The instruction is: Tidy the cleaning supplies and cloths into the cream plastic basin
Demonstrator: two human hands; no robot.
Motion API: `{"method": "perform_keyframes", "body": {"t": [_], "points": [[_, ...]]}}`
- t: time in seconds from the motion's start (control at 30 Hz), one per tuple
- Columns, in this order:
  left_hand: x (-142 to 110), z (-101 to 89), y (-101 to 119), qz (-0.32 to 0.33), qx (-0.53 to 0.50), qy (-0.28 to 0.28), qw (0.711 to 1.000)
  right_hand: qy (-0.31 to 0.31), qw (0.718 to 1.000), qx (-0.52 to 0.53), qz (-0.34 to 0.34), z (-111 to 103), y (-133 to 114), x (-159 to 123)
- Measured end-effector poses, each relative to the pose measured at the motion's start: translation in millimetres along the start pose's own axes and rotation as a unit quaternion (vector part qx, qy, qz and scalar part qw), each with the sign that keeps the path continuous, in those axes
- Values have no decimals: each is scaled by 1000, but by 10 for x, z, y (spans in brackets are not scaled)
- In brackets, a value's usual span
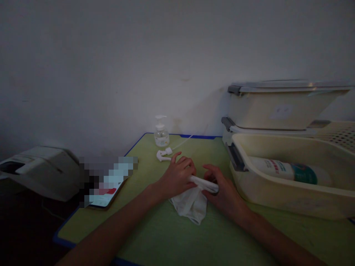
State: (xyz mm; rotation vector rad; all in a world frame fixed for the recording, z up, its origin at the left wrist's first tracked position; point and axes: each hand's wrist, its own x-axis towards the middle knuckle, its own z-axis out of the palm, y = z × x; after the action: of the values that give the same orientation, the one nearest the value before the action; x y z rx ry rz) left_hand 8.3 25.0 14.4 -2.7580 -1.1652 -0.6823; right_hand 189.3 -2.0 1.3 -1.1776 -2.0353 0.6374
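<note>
Over the green table (138, 225), a thin white cloth (191, 207) is between my two hands, its upper edge gathered into a roll and the rest spread below. My left hand (180, 175) has its fingers curled over the roll's left end, the index finger raised. On the other end, my right hand (223, 190) pinches the roll between thumb and fingers. Just beyond my left hand lies a loose white pump head (165, 153) with a thin tube. Behind it stands a small clear pump bottle (161, 137), upright with its own white pump.
At the right is an open cream bin (277, 201) with a white and green bottle (299, 173) lying inside. Lidded storage boxes (271, 109) are stacked behind it by the wall. A lit phone (102, 199) rests at the table's left edge, near a pale appliance (47, 171).
</note>
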Motion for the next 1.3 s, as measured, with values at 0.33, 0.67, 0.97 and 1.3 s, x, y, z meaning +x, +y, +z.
{"method": "perform_keyframes", "body": {"t": [0.33, 0.67, 0.97, 1.3], "points": [[-69, -62, -95, -3, -55, -62, 997, -47, 998, -26, 19, -28, -39, 9], [-147, -160, -298, -103, -290, -155, 939, -49, 997, -55, 29, -59, -46, 23], [-172, -155, -359, -129, -287, -220, 923, -45, 996, -62, 53, -122, -25, 35], [-162, -90, -390, -138, -293, -223, 919, -17, 993, -65, -99, -29, 29, -5]]}}
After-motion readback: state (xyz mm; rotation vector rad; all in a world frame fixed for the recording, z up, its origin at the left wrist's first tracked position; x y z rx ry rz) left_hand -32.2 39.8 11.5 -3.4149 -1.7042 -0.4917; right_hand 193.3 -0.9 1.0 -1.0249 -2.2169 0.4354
